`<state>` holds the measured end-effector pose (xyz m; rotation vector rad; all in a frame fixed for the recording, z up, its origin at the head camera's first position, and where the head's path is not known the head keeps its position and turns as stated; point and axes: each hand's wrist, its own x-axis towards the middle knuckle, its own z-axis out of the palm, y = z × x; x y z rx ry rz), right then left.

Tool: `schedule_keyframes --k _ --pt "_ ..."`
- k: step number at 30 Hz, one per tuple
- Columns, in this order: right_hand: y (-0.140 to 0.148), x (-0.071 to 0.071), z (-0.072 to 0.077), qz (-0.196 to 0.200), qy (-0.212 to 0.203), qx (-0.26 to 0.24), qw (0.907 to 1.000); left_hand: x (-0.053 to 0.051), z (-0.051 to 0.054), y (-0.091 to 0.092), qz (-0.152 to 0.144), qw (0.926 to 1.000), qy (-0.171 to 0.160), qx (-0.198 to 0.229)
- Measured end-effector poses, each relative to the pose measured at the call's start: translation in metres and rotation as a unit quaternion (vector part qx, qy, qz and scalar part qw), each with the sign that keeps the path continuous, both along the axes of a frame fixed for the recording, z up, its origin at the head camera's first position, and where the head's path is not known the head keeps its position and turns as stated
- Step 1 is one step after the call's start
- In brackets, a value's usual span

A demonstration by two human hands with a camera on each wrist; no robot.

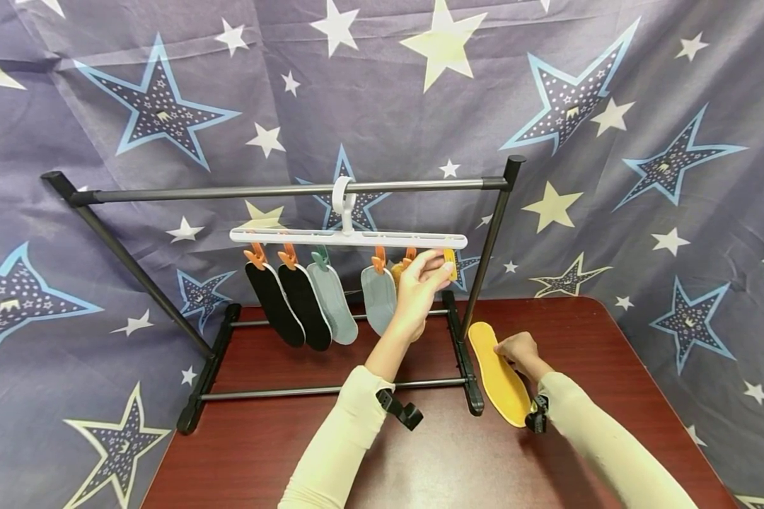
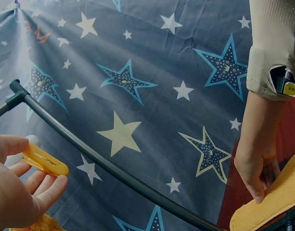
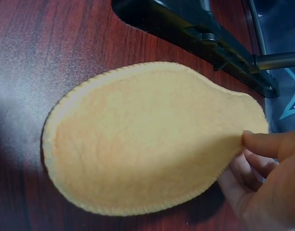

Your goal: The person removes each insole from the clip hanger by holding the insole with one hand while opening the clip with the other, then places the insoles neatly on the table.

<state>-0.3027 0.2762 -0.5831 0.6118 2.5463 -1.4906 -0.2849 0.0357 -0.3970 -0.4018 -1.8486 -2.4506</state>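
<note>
Insole [image 1: 498,375], lower right of frame, looks light and soft to me, best held by its edge where the right hand [image 1: 521,350] pinches, left hand [image 1: 419,291] gripping a yellow clip [image 2: 49,162].

Looks like matt, fuzzy cloth, roughly edge-stitched, on the yellow insole [image 3: 138,139]; like smooth plastic on the yellow clip [image 2: 47,164] and white hanger [image 1: 401,239]; shows glossy wood grain across the bench [image 1: 229,452], shiny metal along the rail [image 1: 229,192].

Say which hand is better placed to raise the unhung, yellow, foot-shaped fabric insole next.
Probably the right hand: its fingers pinch the insole, while the left hand grips an elongated yellow plastic clip.
</note>
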Motion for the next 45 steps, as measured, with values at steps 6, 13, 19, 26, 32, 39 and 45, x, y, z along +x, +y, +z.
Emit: schedule_keyframes --k 6,13,19,26,32,39,45 --pt "-0.001 0.000 -0.002 0.005 0.012 0.053 0.9985 0.000 0.000 0.000 0.001 1.0000 -0.005 -0.001" --pt "-0.005 0.006 0.007 0.029 0.038 0.128 0.9906 -0.001 -0.001 0.000 -0.003 1.0000 -0.003 0.003" --pt "-0.008 0.009 0.011 0.029 0.012 0.145 0.9889 -0.001 0.000 -0.001 -0.002 1.0000 -0.004 0.002" --pt "-0.010 0.007 0.009 0.012 -0.008 0.145 0.9893 0.000 0.001 0.000 0.004 0.9999 -0.008 0.006" --pt "-0.008 0.006 0.005 0.005 -0.015 0.142 0.9897 0.001 0.001 0.002 0.003 0.9999 -0.004 0.011" --pt "-0.007 0.006 0.004 0.009 -0.011 0.144 0.9895 0.001 0.001 0.001 0.006 1.0000 0.003 0.004" --pt "-0.007 0.006 0.003 0.006 -0.015 0.143 0.9896 0.000 0.001 0.002 0.005 0.9999 0.011 -0.005"
